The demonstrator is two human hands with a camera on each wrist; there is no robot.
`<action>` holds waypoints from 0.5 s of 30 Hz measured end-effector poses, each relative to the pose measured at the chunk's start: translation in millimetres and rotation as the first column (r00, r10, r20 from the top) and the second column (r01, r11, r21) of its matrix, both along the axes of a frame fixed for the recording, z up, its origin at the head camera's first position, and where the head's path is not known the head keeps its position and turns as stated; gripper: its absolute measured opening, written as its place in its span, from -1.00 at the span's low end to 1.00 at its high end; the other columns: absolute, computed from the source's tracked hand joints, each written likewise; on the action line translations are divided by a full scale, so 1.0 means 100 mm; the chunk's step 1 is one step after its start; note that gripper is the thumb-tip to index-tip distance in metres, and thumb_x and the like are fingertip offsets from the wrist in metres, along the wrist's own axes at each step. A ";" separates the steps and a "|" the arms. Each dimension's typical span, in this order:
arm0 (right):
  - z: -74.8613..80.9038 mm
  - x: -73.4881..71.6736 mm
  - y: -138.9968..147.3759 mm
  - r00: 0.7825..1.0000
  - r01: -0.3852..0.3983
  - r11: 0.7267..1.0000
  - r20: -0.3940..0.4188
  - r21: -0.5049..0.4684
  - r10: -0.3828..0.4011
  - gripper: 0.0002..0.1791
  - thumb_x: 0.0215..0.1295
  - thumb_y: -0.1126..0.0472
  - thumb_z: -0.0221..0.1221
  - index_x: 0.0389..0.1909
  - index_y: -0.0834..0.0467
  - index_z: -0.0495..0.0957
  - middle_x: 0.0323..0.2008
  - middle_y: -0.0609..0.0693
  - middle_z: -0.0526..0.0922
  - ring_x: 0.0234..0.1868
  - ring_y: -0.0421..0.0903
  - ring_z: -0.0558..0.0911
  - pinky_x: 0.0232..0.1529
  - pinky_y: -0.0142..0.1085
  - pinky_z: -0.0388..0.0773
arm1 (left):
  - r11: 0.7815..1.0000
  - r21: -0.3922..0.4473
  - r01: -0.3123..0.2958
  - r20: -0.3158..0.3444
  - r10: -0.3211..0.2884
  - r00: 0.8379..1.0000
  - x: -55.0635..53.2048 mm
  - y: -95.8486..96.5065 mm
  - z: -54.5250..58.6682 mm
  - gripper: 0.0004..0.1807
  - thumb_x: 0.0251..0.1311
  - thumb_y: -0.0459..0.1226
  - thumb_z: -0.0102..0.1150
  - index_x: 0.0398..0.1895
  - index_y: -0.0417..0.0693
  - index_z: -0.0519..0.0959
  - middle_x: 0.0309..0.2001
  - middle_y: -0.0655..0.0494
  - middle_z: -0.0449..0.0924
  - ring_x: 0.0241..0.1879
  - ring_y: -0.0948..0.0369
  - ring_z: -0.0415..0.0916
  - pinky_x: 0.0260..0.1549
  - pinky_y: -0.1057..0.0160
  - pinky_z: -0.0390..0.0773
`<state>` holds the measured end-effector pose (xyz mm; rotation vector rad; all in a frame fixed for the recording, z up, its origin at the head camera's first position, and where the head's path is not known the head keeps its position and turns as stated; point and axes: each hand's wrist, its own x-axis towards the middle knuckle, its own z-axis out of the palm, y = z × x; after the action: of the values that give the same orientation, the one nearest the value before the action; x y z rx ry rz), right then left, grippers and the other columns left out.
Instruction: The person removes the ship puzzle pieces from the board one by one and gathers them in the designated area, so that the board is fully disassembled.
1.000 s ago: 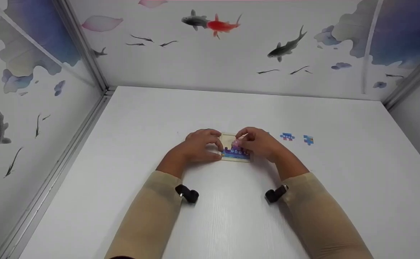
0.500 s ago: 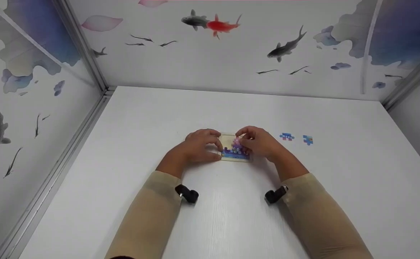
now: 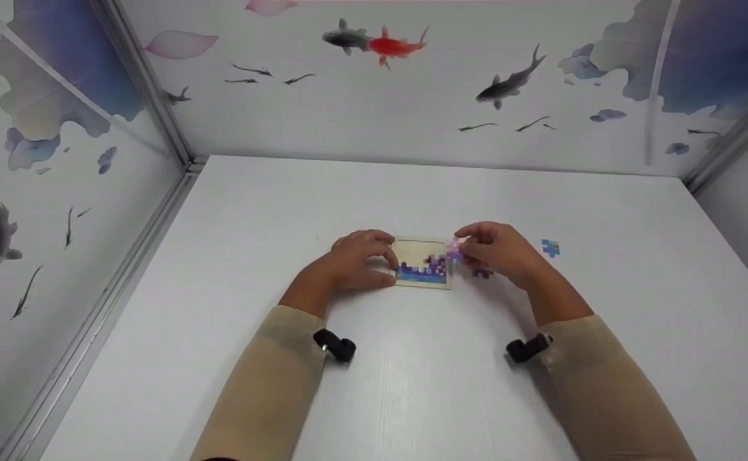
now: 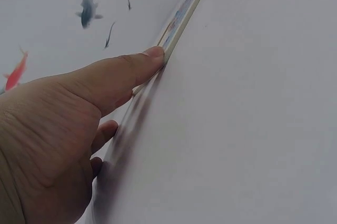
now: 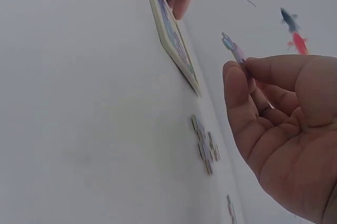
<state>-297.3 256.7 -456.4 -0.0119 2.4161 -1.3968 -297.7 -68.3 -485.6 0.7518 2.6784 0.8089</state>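
A small wooden puzzle tray (image 3: 449,275) lies on the white table, its lower part filled with blue and purple pieces and its upper part showing bare wood. My left hand (image 3: 362,259) holds the tray at its left side, thumb (image 4: 152,52) against the near edge and fingers toward the far corner. Between thumb and fingertips, my right hand (image 3: 502,253) pinches a pink and purple puzzle piece (image 3: 454,249). That piece is raised off the table just right of the tray, as the right wrist view shows.
Below the right hand lies a dark purple puzzle piece (image 3: 483,273), with another loose piece (image 5: 213,146) close beside it in the right wrist view. A blue piece (image 3: 550,248) sits farther right. White walls (image 3: 412,121) printed with fish enclose the table (image 3: 387,378).
My right hand has moved right, from over the tray to beyond its right edge, carrying the pink and purple puzzle piece. The left hand stays at the tray's left side.
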 end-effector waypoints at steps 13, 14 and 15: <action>-0.01 0.26 0.86 0.995 0.086 0.992 0.034 0.090 -0.089 -0.59 0.60 -0.05 0.20 0.34 -0.03 0.61 0.20 0.10 0.64 0.04 0.00 0.68 0.04 -0.40 0.72 | 1.000 -0.012 0.026 -0.014 -0.026 1.000 -0.02 -0.01 0.00 -0.82 0.32 0.06 0.40 -0.06 0.43 0.71 0.60 0.31 0.32 0.70 0.01 0.07 0.64 -0.28 -0.04; -0.02 0.27 0.90 0.995 0.089 0.991 0.035 0.102 -0.093 -0.59 0.61 -0.04 0.20 0.34 -0.03 0.61 0.19 0.09 0.64 0.03 -0.01 0.69 0.03 -0.40 0.71 | 1.000 -0.013 0.024 -0.013 -0.024 1.000 -0.02 -0.01 0.00 -0.82 0.32 0.06 0.40 -0.06 0.42 0.71 0.60 0.31 0.32 0.70 0.01 0.07 0.64 -0.28 -0.04; -0.03 0.27 0.94 0.995 0.090 0.990 0.034 0.113 -0.094 -0.60 0.61 -0.04 0.19 0.34 -0.02 0.62 0.18 0.09 0.65 0.01 -0.02 0.69 0.02 -0.39 0.72 | 1.000 -0.012 0.021 -0.011 -0.021 1.000 -0.01 -0.01 0.01 -0.82 0.31 0.06 0.40 -0.06 0.42 0.72 0.60 0.31 0.33 0.70 0.01 0.07 0.64 -0.27 -0.04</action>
<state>-270.0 350.3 -459.6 0.1555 2.4863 -1.2857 -299.1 -69.7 -484.8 0.7826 2.6785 0.7853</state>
